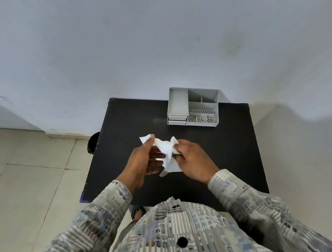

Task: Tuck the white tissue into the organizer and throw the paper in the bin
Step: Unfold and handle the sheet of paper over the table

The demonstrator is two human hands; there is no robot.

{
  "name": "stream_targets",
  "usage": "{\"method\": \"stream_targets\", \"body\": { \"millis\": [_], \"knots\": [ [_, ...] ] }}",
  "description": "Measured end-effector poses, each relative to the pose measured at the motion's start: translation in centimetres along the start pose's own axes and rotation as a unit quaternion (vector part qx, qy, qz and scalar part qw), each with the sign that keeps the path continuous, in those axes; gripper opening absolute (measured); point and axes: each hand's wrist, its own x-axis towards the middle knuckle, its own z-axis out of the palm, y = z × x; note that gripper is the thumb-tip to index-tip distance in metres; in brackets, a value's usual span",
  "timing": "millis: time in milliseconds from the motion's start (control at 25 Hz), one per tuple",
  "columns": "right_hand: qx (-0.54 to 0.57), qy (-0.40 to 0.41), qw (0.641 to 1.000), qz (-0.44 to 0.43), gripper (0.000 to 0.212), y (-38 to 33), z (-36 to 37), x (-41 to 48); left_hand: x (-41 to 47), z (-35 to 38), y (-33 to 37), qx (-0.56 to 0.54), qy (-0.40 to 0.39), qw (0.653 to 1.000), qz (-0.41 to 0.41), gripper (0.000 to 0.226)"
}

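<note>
A crumpled white tissue [166, 149] is held between both hands above the middle of the black table [229, 151]. My left hand [144, 161] pinches its left corner with thumb and fingers. My right hand [193, 159] grips its right side, and a loose flap hangs down between the hands. A grey desk organizer [193, 107] with several open compartments stands at the table's far edge, to the right of centre and apart from the hands. A dark round bin [92, 143] shows partly on the floor beside the table's left edge. I cannot tell a separate paper from the tissue.
A pale wall rises right behind the table. Beige floor tiles [30, 179] lie to the left. My patterned shirt fills the bottom of the view, and a foot in a sandal [137, 212] shows below the table's near edge.
</note>
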Motion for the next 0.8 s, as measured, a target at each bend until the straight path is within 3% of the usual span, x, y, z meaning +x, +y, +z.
{"method": "stream_targets", "body": {
  "millis": [80, 160, 200, 240, 280, 360, 440, 520, 600, 800],
  "knots": [
    [0.208, -0.021, 0.973, 0.100, 0.023, 0.6, 0.3, 0.4, 1.1, -2.3, -1.3, -0.006, 0.078, 0.997, 0.029, 0.053],
    [0.454, -0.090, 0.870, 0.172, 0.026, 0.9, 1.3, 0.7, 1.8, -5.4, -2.5, 0.004, 0.101, 0.994, 0.046, 0.036],
    [0.524, -0.112, 0.822, 0.196, 0.027, 1.3, 2.3, 0.9, 2.0, -6.7, -2.9, 0.012, 0.085, 0.995, 0.043, 0.029],
    [0.538, -0.119, 0.806, 0.217, 0.027, 1.6, 3.6, 1.3, 2.2, -8.0, -3.3, 0.033, 0.070, 0.996, 0.042, 0.025],
    [0.498, -0.114, 0.827, 0.237, 0.025, 2.0, 5.0, 1.7, 2.4, -9.0, -3.6, 0.074, 0.069, 0.993, 0.053, 0.022],
    [0.336, -0.073, 0.901, 0.264, 0.021, 2.5, 8.3, 2.6, 2.5, -10.8, -3.7, 0.164, 0.098, 0.978, 0.084, 0.016],
    [0.273, -0.067, 0.914, 0.293, 0.024, 2.7, 11.5, 3.1, 3.1, -12.7, -3.5, 0.174, 0.095, 0.977, 0.079, 0.015],
    [0.356, -0.094, 0.862, 0.349, 0.022, 2.5, 13.9, 3.7, 3.8, -14.5, -2.8, 0.145, 0.058, 0.987, 0.049, 0.020],
    [0.439, -0.114, 0.795, 0.401, 0.020, 2.4, 16.3, 4.1, 5.1, -16.5, -2.3, 0.202, 0.056, 0.976, 0.055, 0.021],
    [0.459, -0.094, 0.760, 0.449, 0.013, 2.4, 20.5, 5.6, 7.9, -18.2, -2.1, 0.260, 0.024, 0.964, 0.048, 0.026]
  ]
}}
